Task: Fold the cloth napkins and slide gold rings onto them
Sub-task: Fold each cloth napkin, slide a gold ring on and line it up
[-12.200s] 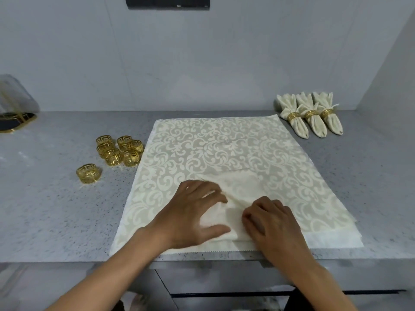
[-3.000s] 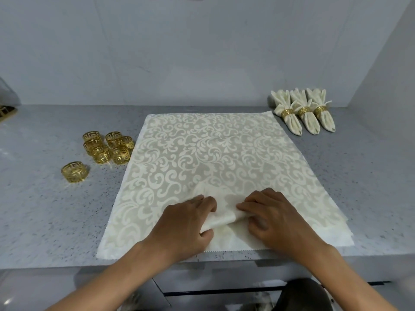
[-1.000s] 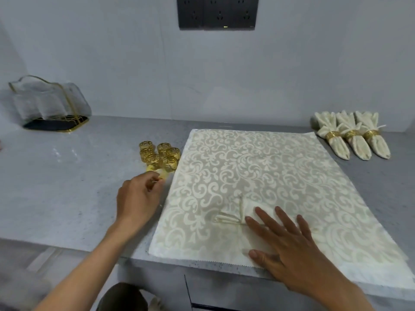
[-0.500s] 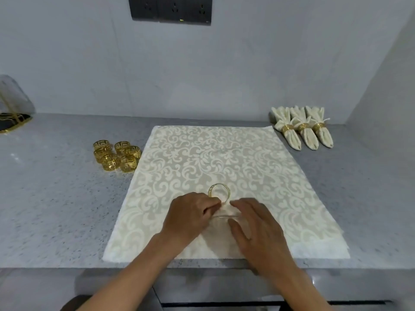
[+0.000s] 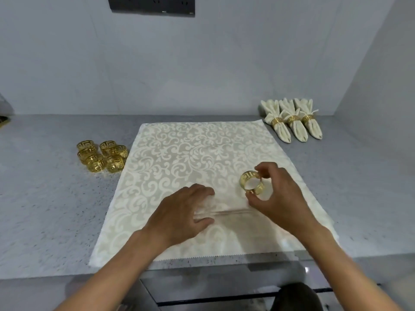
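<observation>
A small folded cream napkin (image 5: 229, 209) lies pleated on a stack of flat cream damask napkins (image 5: 190, 153) near the counter's front edge. My left hand (image 5: 182, 212) grips the napkin's left end, fingers curled over it. My right hand (image 5: 278, 198) pinches a gold ring (image 5: 251, 183) between thumb and fingers, just above the napkin's right end. The ring's opening faces left, towards the napkin. Several loose gold rings (image 5: 102, 156) sit in a cluster left of the stack.
Three finished napkins with gold rings (image 5: 292, 122) lie at the back right of the grey speckled counter (image 5: 45, 198). A wall closes the right side. A dark socket panel (image 5: 151, 5) hangs on the back wall.
The gold ring went from my left hand to my right, which now holds it to the right of the folded napkin. My left hand shifted onto the napkin's left end.
</observation>
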Motion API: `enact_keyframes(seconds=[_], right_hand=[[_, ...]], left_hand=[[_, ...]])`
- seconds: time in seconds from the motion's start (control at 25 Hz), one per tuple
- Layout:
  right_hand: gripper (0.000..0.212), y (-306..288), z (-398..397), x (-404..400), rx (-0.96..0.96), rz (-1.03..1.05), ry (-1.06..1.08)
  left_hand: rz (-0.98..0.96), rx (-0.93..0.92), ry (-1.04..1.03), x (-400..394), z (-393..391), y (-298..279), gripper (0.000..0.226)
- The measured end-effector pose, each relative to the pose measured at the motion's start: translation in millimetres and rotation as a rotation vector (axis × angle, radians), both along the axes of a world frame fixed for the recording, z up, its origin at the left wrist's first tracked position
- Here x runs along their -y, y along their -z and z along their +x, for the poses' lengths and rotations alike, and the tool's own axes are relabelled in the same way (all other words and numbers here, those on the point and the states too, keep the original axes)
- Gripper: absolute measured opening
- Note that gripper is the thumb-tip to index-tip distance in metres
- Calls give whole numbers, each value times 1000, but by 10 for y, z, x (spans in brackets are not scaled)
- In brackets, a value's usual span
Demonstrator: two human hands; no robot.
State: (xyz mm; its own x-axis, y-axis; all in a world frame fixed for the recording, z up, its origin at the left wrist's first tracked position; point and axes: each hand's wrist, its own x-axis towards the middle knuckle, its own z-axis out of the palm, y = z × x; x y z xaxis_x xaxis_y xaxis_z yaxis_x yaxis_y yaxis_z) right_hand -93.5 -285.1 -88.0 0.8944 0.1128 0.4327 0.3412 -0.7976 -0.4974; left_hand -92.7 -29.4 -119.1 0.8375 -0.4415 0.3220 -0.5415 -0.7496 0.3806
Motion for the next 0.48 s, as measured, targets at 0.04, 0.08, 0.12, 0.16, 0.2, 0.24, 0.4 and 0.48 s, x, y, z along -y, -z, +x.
enact_keyframes(seconds=[0.04,0.08,0.12,0.16,0.2,0.24,0.4,0.48], right_hand=[[51,-60,-12,237,-58,-106,32],[50,-109,-30,448,-132,-229,43],[50,-148,-49,611,-219,-330,36],[50,-158,-64,720,-308,-385,11],[50,-129,-74,776,-375,-395,-31],[50,-97,-71,778,-404,-378,-70],[43,-76,-6,476,-348,-284,-160],[43,-75,45,306,-355,-254,-172]], left_hand=[[61,17,16,31,23,-20,43],[102,31,11,69,45,-41,35],[134,46,4,102,64,-51,29],[165,68,4,129,80,-45,25],[194,81,7,146,87,-43,22],[209,76,13,152,90,-50,21],[183,16,18,111,90,-63,24],[175,32,23,106,87,-52,24]])
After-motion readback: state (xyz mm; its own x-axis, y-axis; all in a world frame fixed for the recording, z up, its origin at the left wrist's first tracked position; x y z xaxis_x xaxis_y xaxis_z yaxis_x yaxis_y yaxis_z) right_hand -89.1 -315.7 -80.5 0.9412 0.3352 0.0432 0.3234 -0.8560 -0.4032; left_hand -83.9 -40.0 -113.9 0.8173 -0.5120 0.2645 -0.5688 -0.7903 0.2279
